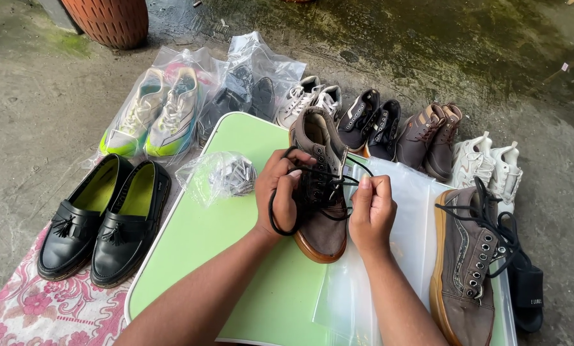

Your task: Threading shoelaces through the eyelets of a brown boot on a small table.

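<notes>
The person is standing over a low green table point(223, 256) and working on a brown sneaker point(319, 186) that is resting sole-down near its middle, toe pointing back toward them so the eyelets are facing up and easy to reach. The left hand point(279, 192) is gripping the shoe's side, fingers curled around a loop of black lace point(275, 221), apparently steadying the shoe while keeping slack out of the way. The right hand point(371, 208) is pinching the other lace end between thumb and fingertips, fingers closed narrow on it, just beside the eyelets.

The matching sneaker point(466, 263) is lying to the right on a clear plastic bag point(408, 192), its own lace trailing loose over a black sandal point(527, 291). A crumpled bag point(219, 176) is sitting at the table's left edge.

On the concrete ground, 2 black loafers point(101, 218) are standing side by side on a floral cloth point(37, 307). Bagged running shoes point(155, 115), and further pairs of grey, black, brown and white shoes, are lining the table's far edge, seemingly set out in pairs for display.
</notes>
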